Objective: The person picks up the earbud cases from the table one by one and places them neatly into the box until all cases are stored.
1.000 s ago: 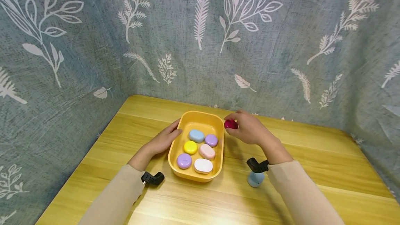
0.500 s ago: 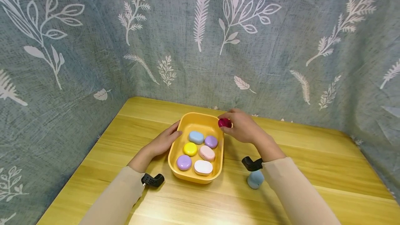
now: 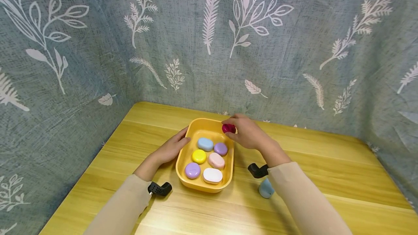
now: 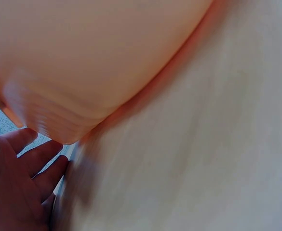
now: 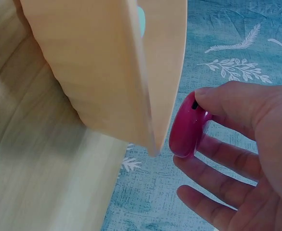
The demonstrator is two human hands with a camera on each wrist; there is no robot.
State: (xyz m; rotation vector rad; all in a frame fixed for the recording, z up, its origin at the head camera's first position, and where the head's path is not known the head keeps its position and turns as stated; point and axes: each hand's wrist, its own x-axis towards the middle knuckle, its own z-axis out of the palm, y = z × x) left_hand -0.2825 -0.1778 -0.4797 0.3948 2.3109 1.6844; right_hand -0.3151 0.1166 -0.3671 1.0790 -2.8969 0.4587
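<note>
My right hand (image 3: 246,131) pinches a small magenta earbud case (image 3: 228,128) over the far right corner of a yellow plastic bin (image 3: 205,133). In the right wrist view the magenta case (image 5: 186,126), with a small dark slot, sits between thumb and fingertips, beside the bin's rim (image 5: 145,96). My left hand (image 3: 168,149) holds the bin's left side, thumb over the rim and fingers along the outer wall (image 4: 83,57). Inside lie several rounded cases: a light blue one (image 3: 205,144), a yellow one (image 3: 199,156), a pink one (image 3: 216,160), a white one (image 3: 212,175) and purple ones (image 3: 192,170).
A small light-blue rounded object (image 3: 266,188) lies on the wooden table (image 3: 326,177), right of the bin and partly hidden by my right forearm. A leaf-patterned curtain (image 3: 183,39) hangs behind and to the left. Each wrist wears a black camera mount (image 3: 160,188).
My right hand has moved left with the magenta earbud case, from beside the bin to over its far right corner. The left hand and the bin have stayed in place.
</note>
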